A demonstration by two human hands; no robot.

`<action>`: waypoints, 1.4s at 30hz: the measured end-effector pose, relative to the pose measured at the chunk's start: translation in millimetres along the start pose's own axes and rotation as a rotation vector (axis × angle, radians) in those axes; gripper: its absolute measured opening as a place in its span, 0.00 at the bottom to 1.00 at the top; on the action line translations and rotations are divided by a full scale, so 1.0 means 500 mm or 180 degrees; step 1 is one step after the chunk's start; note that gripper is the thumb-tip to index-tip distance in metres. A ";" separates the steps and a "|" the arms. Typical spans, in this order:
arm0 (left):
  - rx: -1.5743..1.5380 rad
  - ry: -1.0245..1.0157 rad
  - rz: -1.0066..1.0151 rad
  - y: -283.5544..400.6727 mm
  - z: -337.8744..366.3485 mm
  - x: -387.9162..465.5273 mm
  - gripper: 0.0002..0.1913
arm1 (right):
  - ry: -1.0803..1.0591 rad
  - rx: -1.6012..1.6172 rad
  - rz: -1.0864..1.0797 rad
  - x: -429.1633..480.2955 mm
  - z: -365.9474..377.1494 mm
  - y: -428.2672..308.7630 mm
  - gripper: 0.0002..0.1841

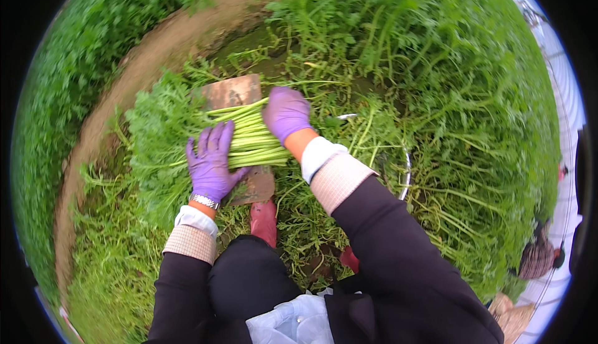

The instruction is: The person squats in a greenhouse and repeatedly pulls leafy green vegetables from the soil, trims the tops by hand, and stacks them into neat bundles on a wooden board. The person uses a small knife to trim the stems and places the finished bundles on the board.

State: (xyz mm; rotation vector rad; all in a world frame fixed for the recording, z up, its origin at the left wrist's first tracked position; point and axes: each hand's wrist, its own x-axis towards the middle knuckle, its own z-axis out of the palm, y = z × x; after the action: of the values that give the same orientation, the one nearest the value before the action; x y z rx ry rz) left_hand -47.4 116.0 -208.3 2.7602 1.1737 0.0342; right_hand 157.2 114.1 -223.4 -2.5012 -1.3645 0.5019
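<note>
A bunch of leafy greens with long pale-green stems lies crosswise on a worn brown board. Its feathery leaves spread to the left and its stem ends face right. My left hand, in a purple glove, rests flat over the stems near the leaves, fingers spread and thumb apart. At the stem ends, by the upper edge of the bunch, is my right hand in a matching glove. Its fingers are curled and turned away from view, so whether they grip any stems is hidden.
Tall uncut greens stand to the right. A bare soil path curves along the left, with more plants beyond. Trimmings litter the ground around a red boot. A white curved rim shows among them. Another person is at far right.
</note>
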 end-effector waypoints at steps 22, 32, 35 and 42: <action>0.0155 -0.0139 -0.0113 0.011 -0.015 0.006 0.49 | -0.0527 0.0848 0.0502 -0.002 0.018 0.100 0.22; 0.0190 -0.0246 -0.0139 0.024 -0.027 0.010 0.55 | -0.1408 0.3943 0.0456 -0.041 0.079 0.070 0.49; 0.0449 -0.0335 -0.0119 0.040 -0.046 0.017 0.59 | -0.0947 0.3847 0.0144 -0.036 0.054 0.088 0.48; 0.1119 -0.0870 -0.0289 0.084 -0.107 0.005 0.67 | -0.1100 0.0779 -0.0317 -0.138 -0.125 0.219 0.31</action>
State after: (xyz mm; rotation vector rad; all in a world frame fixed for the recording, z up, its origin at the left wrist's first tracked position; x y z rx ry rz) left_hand -19.4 95.4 -149.7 2.8665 1.3323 -0.5939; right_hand 231.5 -5.6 -195.2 -2.2078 -1.4329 1.0492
